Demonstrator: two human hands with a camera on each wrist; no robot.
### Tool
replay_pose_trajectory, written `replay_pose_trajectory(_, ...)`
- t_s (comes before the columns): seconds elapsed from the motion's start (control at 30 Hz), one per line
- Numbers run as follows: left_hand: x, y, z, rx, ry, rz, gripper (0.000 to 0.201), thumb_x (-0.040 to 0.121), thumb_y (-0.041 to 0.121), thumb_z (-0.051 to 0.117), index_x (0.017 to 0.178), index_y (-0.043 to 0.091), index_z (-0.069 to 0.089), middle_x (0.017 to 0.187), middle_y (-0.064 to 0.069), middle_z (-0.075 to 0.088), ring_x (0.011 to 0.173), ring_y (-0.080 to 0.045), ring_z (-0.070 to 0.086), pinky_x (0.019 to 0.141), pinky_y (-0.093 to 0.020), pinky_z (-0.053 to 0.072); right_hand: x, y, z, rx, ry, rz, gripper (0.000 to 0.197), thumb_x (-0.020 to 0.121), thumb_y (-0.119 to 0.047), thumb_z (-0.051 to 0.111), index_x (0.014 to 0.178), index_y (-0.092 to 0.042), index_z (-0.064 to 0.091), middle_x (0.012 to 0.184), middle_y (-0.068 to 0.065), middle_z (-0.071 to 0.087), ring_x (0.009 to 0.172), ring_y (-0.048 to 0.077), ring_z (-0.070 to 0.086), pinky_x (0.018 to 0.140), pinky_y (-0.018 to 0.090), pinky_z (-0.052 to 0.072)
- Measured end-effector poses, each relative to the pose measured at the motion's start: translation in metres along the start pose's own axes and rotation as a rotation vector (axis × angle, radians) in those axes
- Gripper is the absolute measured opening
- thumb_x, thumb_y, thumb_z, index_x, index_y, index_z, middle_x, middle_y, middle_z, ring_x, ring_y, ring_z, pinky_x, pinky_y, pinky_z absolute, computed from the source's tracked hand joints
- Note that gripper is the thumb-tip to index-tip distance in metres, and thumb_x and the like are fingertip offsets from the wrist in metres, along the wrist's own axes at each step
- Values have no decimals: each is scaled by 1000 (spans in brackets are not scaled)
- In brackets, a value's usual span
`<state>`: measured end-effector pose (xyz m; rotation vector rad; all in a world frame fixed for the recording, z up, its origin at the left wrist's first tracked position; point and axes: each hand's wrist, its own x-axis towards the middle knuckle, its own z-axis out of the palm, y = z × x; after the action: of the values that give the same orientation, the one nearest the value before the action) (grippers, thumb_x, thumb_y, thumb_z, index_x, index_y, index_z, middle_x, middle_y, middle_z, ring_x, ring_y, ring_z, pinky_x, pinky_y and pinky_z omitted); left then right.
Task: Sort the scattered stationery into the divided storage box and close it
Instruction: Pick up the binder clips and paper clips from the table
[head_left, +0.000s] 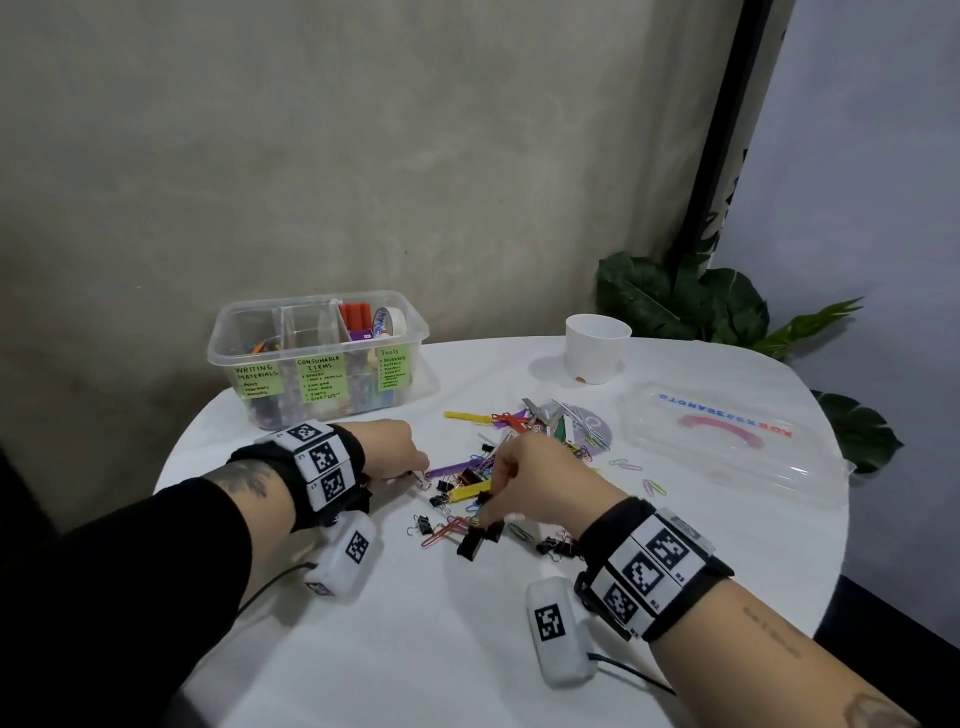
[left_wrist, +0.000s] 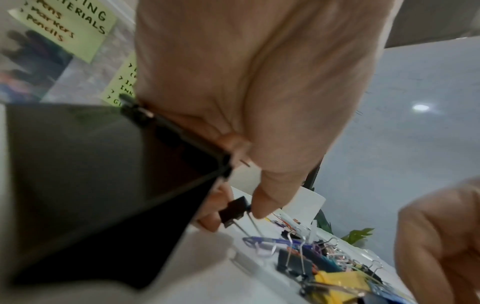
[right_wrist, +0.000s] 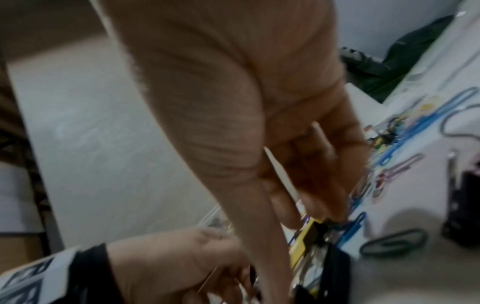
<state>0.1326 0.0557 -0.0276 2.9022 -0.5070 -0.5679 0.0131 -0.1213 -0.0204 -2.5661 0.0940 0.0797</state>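
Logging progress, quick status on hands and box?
Left hand pinching a small binder clip. Right hand down in the clip pile, grasp unclear. Storage box open.

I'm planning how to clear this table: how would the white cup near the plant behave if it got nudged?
The white cup looks thin-walled and seems nearly empty, so it is probably light and would slide on the tablecloth. It narrows toward its base, so a push near the rim might tip it. On its side it would likely roll in a curve.
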Motion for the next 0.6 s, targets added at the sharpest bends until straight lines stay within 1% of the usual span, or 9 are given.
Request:
replay_pose_trajectory(0.07,-3,0,0,-43,-11,-10,37,97,33,37,85,7,62,76,-6,63,55,-23,53,53,-24,40,-8,-8,3,-66,-150,16,38,59,-19,87,90,-8,67,65,-3,57,53,16,52,52,27,45)
replay_pose_trajectory(0.13,-1,0,3,-210,-43,-31,35,95,25,35,90,4,61,71,-8,57,51,-23,46,47,-22,34,-10,-12,6,-115,-216,-20,36,65,-11,83,95,-7,65,64,-1,57,49,18,54,51,31,51)
replay_pose_trajectory(0.2,-6,2,2,-459,-40,-69,22,86,23,39,76,10,53,61,-5,47,46,-19,37,45,-18,26,-7,-13,7,-117,-227,-41,24,72,-2,75,93,-5,64,69,6,63,52,24,60,54,39,58)
replay_pose_trajectory(0.27,-9,3,0,-591,10,-71,30,91,36,44,70,14,44,60,-3,46,44,-17,38,45,-18,26,-3,-10,6,-127,-215,-32,18,71,4,65,87,-3,64,75,14,69,59,29,67,57,44,59)
replay_pose_trajectory(0.3,-9,2,-2,-542,48,-41,42,94,47,45,70,13,47,62,-3,50,45,-17,41,45,-19,30,-2,-9,7,-135,-212,-18,17,70,4,62,84,-3,63,79,17,71,62,30,69,56,43,59)
replay_pose_trajectory(0.37,-14,0,-7,-289,91,79,54,91,62,48,72,12,56,64,-2,58,48,-17,46,49,-21,37,-1,-6,8,-124,-209,25,21,67,3,61,85,-8,57,87,21,70,57,29,64,51,36,53)
replay_pose_trajectory(0.43,-17,-3,-10,-218,28,168,50,82,66,59,74,17,55,64,1,58,51,-15,44,47,-21,37,2,1,9,-19,-195,92,32,67,4,55,92,-14,46,84,22,64,52,26,55,49,35,43)
replay_pose_trajectory(0.5,-20,-4,-9,-223,-39,201,53,69,70,69,85,22,54,73,4,58,57,-15,46,48,-23,38,5,6,8,121,-134,142,27,77,4,44,95,-16,41,81,17,62,54,26,56,50,33,43)
replay_pose_trajectory(0.6,-22,0,-1,-115,-70,193,74,58,75,72,113,32,49,95,6,61,80,-15,61,72,-33,54,13,8,10,147,-50,125,14,86,-7,45,92,-19,48,88,4,59,75,22,58,61,30,45)
